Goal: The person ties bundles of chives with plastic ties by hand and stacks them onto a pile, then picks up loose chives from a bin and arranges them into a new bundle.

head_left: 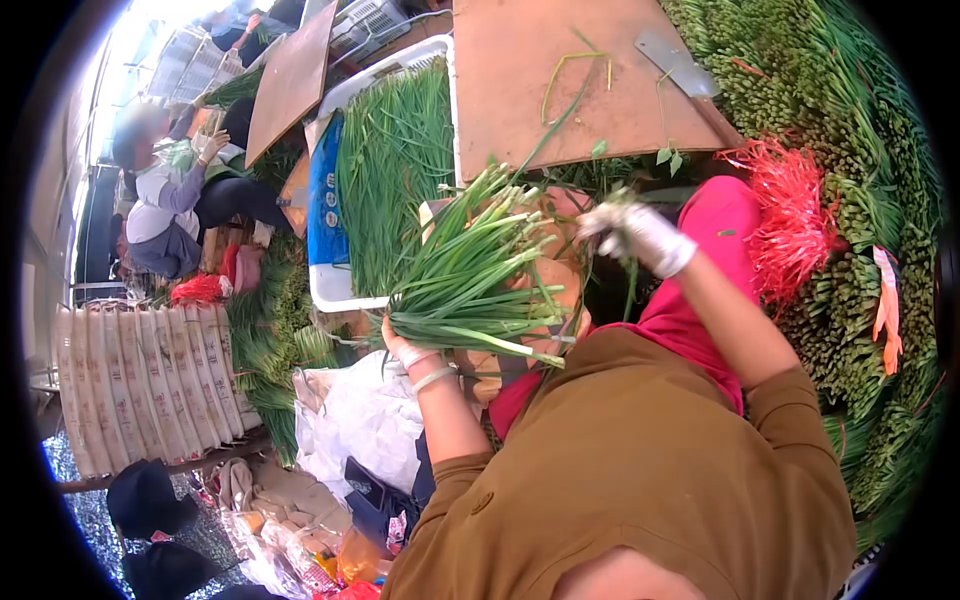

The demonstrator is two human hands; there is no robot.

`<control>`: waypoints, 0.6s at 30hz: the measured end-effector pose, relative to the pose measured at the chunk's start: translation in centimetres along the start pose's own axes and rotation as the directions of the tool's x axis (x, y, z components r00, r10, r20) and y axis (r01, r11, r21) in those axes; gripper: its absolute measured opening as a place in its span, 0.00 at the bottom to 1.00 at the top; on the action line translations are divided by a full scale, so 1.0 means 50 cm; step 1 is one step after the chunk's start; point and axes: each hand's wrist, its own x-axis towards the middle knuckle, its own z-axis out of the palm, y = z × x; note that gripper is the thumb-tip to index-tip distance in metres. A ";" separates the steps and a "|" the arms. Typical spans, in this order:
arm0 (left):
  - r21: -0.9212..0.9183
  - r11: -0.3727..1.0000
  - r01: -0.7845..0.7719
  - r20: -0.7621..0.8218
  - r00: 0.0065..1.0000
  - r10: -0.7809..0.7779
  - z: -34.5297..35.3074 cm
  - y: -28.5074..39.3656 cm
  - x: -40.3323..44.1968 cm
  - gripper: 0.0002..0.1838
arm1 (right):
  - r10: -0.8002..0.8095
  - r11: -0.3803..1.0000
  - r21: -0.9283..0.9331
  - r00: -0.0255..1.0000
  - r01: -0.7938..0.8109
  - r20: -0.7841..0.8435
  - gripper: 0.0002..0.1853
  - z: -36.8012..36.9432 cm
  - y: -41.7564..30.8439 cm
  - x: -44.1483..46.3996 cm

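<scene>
My left hand (405, 345) is wrapped round a thick bunch of garlic chives (465, 270), with the pale cut ends fanned out to the right. The hand wears a light glove, with a white band at the wrist. Just right of the stalk ends is my right hand (640, 235), in a white glove and blurred by motion. Its fingers look curled around some small, pale green bits too smeared to name. Behind the bunch, a white crate (325, 285) holds more long green chives (395, 150).
A cleaver (675, 62) lies on a brown board (550, 90) ahead. Red plastic ties (775, 220) hang by my right knee, near stacked bundles of greens (850, 180). A white sack (360, 410) lies at left. Another person (165, 210) sits far left.
</scene>
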 end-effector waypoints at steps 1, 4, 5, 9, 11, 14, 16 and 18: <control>0.034 0.999 -0.038 -0.058 0.998 0.040 0.002 0.006 0.007 0.25 | 0.070 0.993 0.088 0.992 -0.079 0.106 0.18 0.040 0.016 0.015; 0.127 0.983 -0.130 -0.131 0.981 0.146 0.090 0.040 -0.031 0.26 | -0.228 0.964 0.195 0.944 0.183 0.238 0.21 0.182 -0.044 0.011; 0.165 0.969 -0.183 -0.001 0.983 0.186 0.114 0.068 -0.043 0.25 | -0.404 0.913 0.155 0.893 0.378 0.199 0.20 0.225 -0.105 -0.022; 0.165 0.936 -0.311 0.200 0.940 0.277 0.136 0.115 -0.090 0.25 | -0.101 0.990 -0.063 0.944 0.127 0.316 0.18 0.216 -0.174 0.003; -0.057 0.971 -0.232 0.407 0.883 0.235 0.068 0.091 -0.029 0.25 | -0.201 0.942 -0.204 0.934 0.267 0.295 0.21 0.128 -0.019 0.124; -0.101 0.982 -0.157 0.298 0.938 0.180 0.061 0.032 -0.047 0.20 | -0.331 0.904 -0.238 0.933 0.356 0.139 0.30 0.146 -0.031 0.050; 0.044 0.987 -0.156 0.082 0.985 0.152 0.058 0.028 -0.071 0.20 | -0.026 0.989 0.150 0.975 -0.007 0.221 0.30 0.149 -0.076 -0.004; 0.012 0.990 -0.138 0.113 0.984 0.136 0.048 0.027 -0.046 0.21 | -0.068 0.994 0.107 0.948 0.036 0.312 0.26 0.147 -0.071 0.006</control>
